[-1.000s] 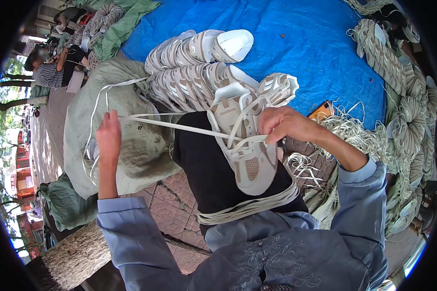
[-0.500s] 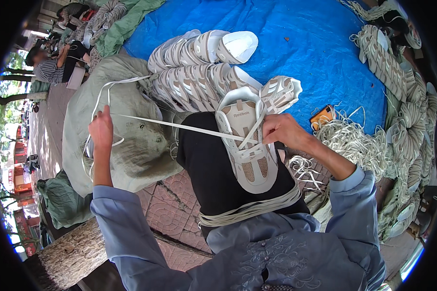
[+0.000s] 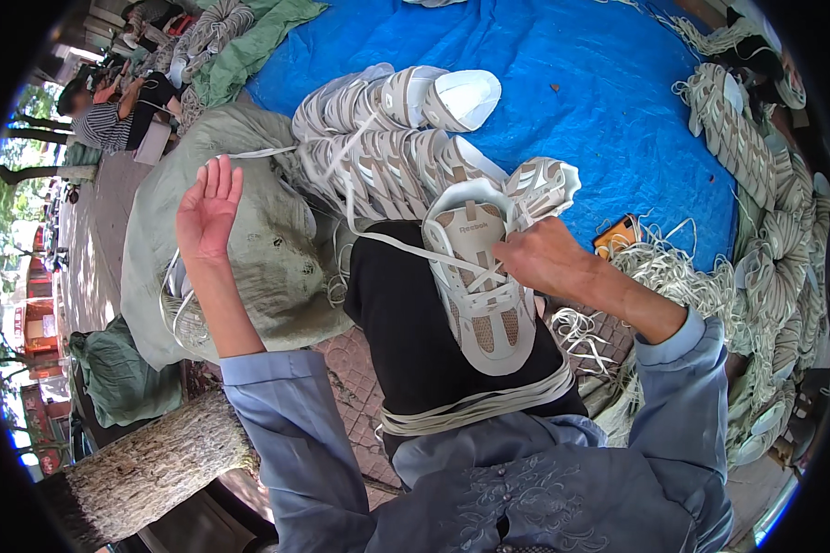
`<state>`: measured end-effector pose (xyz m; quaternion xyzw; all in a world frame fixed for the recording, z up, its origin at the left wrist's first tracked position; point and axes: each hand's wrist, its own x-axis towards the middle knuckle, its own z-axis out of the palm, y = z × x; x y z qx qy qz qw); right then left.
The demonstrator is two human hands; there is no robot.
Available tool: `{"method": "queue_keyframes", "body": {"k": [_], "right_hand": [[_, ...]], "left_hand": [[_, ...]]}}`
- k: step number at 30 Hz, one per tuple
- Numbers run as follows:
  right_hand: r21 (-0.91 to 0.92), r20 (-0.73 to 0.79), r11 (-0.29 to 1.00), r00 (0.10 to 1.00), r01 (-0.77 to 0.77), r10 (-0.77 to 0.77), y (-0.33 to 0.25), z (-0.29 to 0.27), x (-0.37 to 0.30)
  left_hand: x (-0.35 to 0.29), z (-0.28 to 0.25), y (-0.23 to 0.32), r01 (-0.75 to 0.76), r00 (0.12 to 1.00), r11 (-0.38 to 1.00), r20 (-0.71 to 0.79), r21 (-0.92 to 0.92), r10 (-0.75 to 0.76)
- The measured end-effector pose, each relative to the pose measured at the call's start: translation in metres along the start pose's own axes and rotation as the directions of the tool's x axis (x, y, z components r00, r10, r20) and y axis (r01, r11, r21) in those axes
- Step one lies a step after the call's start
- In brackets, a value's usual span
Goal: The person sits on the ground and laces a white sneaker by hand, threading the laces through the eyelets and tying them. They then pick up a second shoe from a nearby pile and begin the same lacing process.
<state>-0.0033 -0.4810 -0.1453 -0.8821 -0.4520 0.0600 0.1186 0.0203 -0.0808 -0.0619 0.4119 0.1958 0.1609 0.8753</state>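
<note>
A beige and white sneaker lies on my black-clad lap, toe toward me, its lower eyelets threaded with a flat white shoelace. My right hand is closed at the right side of the tongue, pinching the lace there; its fingertips are partly hidden. The lace's other end runs out to the left in a loose, blurred loop over the stacked shoes. Raised above a grey-green sack, my left hand is open, fingers stretched and palm showing, apart from the sneaker. A bunch of pale laces wraps across my thighs.
Rows of similar sneakers lie ahead on a blue tarp. The grey-green sack bulges at my left, above a tree trunk. At right are a heap of laces, an orange-cased phone and more strung sneakers.
My left hand has let go of the lace and opened, palm showing. The lace, stretched taut before, now swings slack over the stacked shoes. My right hand stays at the sneaker.
</note>
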Motion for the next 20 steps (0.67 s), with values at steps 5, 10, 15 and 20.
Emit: {"method": "queue_keyframes", "body": {"k": [5,10,15,20], "right_hand": [[0.031,-0.293,0.999,0.955,-0.032,0.04,0.008,-0.012,-0.015],[0.965,-0.013,0.226,0.832,-0.135,0.554,0.031,0.0,-0.026],[0.855,-0.042,-0.418,0.846,0.305,0.531,0.051,0.011,-0.039],[0.827,-0.066,-0.423,0.811,0.371,0.582,0.067,0.006,-0.049]], "left_hand": [[-0.047,0.013,-0.041,-0.225,0.974,0.612,0.185,0.758,0.129],[-0.134,0.053,-0.138,-0.909,0.369,-0.259,0.918,0.326,-0.142],[-0.134,0.07,-0.167,-0.947,0.249,-0.292,0.879,0.132,-0.407],[-0.131,0.084,-0.16,-0.944,0.329,-0.249,0.702,0.219,-0.632]]}}
